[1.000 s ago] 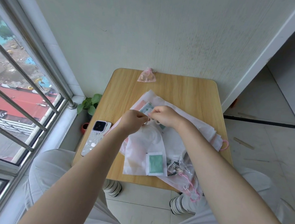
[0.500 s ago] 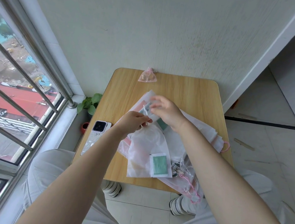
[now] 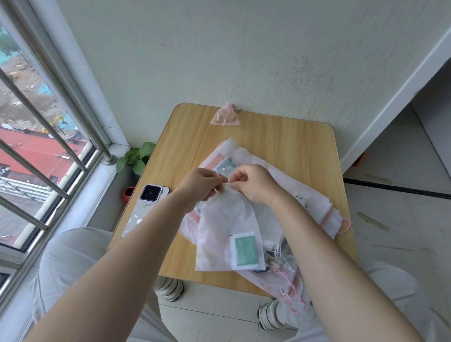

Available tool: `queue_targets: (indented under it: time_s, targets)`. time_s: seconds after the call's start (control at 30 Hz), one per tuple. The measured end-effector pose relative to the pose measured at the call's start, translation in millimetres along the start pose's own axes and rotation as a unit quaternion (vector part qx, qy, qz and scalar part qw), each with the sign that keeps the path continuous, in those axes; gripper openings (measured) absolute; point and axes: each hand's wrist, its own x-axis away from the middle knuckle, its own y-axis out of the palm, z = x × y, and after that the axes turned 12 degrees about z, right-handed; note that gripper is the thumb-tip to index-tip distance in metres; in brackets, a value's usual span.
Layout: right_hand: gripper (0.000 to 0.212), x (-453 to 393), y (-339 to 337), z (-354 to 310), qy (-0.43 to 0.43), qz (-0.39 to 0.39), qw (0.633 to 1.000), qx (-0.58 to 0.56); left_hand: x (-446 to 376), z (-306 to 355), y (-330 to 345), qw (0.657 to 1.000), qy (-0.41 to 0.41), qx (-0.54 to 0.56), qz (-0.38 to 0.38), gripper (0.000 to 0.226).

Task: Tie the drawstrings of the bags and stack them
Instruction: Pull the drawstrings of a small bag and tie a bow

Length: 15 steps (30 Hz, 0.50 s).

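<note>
While both forearms reach in from the near edge of the view, the work sits at the middle of the wooden table [image 3: 288,146]. Nearest the person, a tangle of pink and white drawstrings [image 3: 289,285] hangs over the table's near edge, belonging to the untied bags [image 3: 316,207] fanned out flat beneath the work.

On top of this pile lies 1 translucent white drawstring bag [image 3: 222,232] with a green-and-white sachet [image 3: 245,250] inside, near its bottom end. Its gathered mouth points away from the person, and both hands meet there.

- Left hand [image 3: 200,185]: fingers curled, thumb and fingertips pinching the thin white drawstring [image 3: 220,177] at the bag's neck.
- Right hand [image 3: 253,182]: fingers curled, pinching the same cord from the opposite side, touching the left hand's fingertips.

Step in hand, as judged: tying the knot on this bag. Whether the knot is closed cannot be told; the cord is too fine to read.

Next move, as judged: pull the 2 cord ends apart evenly to seat the knot against the neck, then release and move the bag to the stack. Uneven tension may let the light fabric slide.

Left of the pile a phone [image 3: 146,207] lies face down. At the far edge, by the wall, rests 1 small pink pouch [image 3: 225,117], already cinched.
</note>
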Motion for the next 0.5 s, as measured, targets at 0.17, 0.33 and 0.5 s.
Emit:
queue_targets:
  time_s: [0.17,0.33,0.5]
  targets:
    - [0.014,3.4,-2.9,-1.7,0.030,-0.052,0.998,-0.003,0.2,-1.4,7.3,0.999,0.040,-0.027,0.015,0.012]
    - [0.031,8.9,-3.0,-5.1,0.040,-0.029,0.994,-0.094,0.2,1.0,7.9,0.994,0.094,-0.061,0.016,0.014]
    - [0.028,8.3,-5.0,-4.7,0.024,-0.016,0.997,-0.074,2.6,-1.5,8.4,0.993,0.087,-0.046,0.064,0.018]
